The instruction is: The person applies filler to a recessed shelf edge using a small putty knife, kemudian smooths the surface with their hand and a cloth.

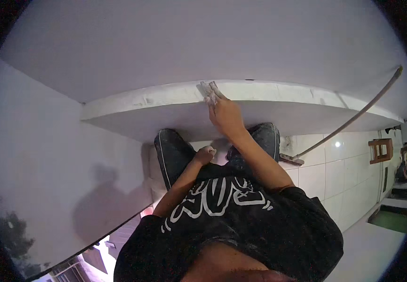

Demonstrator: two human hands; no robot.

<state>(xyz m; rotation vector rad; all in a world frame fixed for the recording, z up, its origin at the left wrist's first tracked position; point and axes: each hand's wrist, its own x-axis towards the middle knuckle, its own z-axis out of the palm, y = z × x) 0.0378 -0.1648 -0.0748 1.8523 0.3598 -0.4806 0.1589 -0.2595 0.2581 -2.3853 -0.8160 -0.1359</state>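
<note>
My right hand (pixel 226 115) reaches forward to a long ledge (pixel 269 90) whose top strip is coated white. Its fingers are stretched out, smeared with white paste, and their tips rest on the coated strip. Lower down, between my knees, my left hand (pixel 205 154) is closed. Something pale shows at its fingers, too small to make out. Uneven white patches run along the strip, and a small dark spot (pixel 250 79) sits at its back edge.
A long-handled tool (pixel 354 119) with a flat head leans against the wall on my right. White tiles (pixel 309 178) cover the floor there. Farther right stands a small wooden stool (pixel 380 151). A plain wall (pixel 48 136) closes in on my left.
</note>
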